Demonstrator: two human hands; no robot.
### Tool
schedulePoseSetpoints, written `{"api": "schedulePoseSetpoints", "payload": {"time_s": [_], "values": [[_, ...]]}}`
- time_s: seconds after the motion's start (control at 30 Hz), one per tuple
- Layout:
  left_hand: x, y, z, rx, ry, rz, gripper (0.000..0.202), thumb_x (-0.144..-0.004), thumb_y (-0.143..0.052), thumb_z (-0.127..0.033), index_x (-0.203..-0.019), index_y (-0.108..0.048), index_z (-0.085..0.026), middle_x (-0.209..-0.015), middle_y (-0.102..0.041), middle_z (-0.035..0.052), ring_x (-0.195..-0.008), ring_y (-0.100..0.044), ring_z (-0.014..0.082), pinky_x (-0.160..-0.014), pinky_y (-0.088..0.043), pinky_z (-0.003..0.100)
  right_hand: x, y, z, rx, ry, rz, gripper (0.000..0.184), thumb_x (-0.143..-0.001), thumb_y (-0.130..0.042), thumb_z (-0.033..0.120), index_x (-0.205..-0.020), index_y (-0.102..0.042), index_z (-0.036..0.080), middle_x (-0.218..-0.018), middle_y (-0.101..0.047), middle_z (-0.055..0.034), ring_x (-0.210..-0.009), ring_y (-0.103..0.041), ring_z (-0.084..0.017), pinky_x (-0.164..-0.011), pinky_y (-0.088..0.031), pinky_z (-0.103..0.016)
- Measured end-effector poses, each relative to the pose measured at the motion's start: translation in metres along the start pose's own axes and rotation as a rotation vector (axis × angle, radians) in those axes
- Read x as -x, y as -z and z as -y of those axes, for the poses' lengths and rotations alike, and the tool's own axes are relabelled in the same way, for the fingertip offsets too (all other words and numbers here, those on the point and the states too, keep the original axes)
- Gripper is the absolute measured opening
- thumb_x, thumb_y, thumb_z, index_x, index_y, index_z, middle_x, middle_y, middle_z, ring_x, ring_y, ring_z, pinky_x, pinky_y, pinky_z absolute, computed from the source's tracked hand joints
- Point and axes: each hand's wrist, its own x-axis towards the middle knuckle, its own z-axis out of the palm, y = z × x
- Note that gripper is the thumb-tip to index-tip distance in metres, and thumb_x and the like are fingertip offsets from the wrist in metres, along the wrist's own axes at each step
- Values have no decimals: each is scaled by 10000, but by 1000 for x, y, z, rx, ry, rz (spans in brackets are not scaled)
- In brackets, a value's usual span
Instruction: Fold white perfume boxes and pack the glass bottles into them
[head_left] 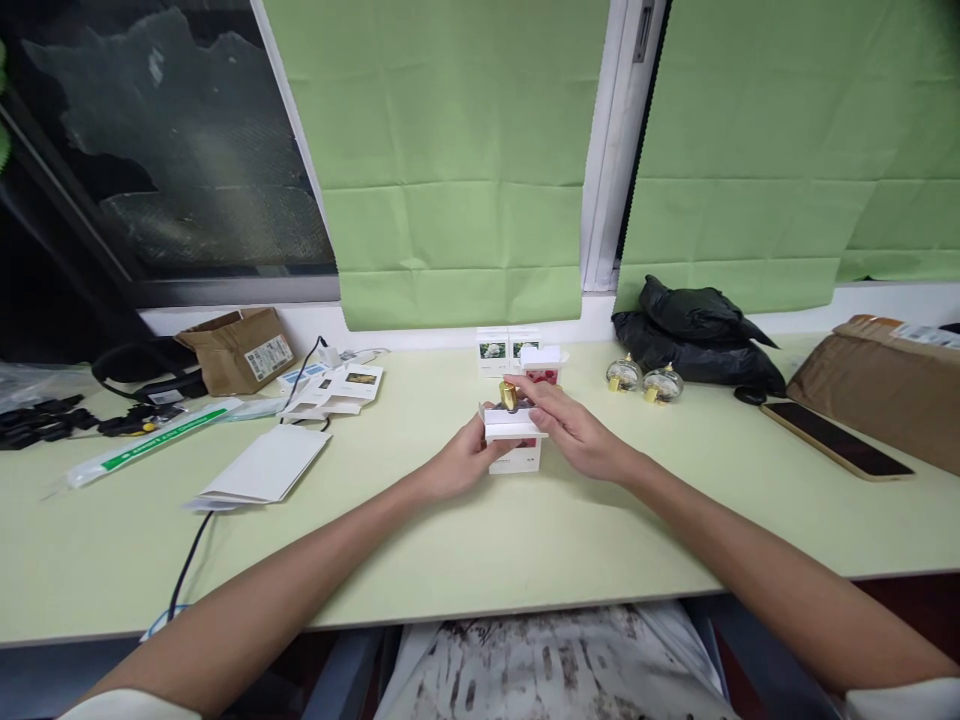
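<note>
A small white box (pixel 516 458) with a red picture on its front stands upright on the table in front of me, its top flap folded toward me. My left hand (pixel 459 460) is wrapped round the box's left side. At the box's open top shows a gold cap (pixel 509 397), with the bottle below it mostly hidden inside the box. My right hand (pixel 585 432) reaches in from the right, its fingers closed at the cap and the box's upper edge. Right behind stands another white box (pixel 543 368) with a red picture.
Two round glass bottles (pixel 624 376) with gold tags lie at the right, before black plastic bags (pixel 686 335). A phone (pixel 836 438) and a large brown package (pixel 885 385) are further right. Flattened white cartons (pixel 264 464), a cable and a brown box (pixel 238 352) lie left.
</note>
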Motion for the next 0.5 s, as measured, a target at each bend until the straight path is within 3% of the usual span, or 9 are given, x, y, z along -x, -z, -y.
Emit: {"api": "schedulePoseSetpoints", "payload": {"time_s": [0.33, 0.5], "values": [[-1, -1, -5, 40, 22, 37, 419, -930, -774, -410, -1232, -584, -191, -1240, -742, 109, -1190, -701, 281, -993, -545, 402, 3, 0, -3, -11, 8, -1, 521, -1139, -310, 461, -1647, -369, 359, -1539, -576, -56, -1418, -531, -268, -1220, -401, -496], [0, -3, -3, 20, 29, -10, 374, -936, -767, -405, -1201, -614, -190, -1197, -763, 105, -1160, -720, 273, -991, -546, 402, 4, 0, -3, 2, 16, 0, 517, -1139, -310, 457, -1643, -380, 361, -1534, -584, -54, -1406, -541, -265, -1206, -422, -501]]}}
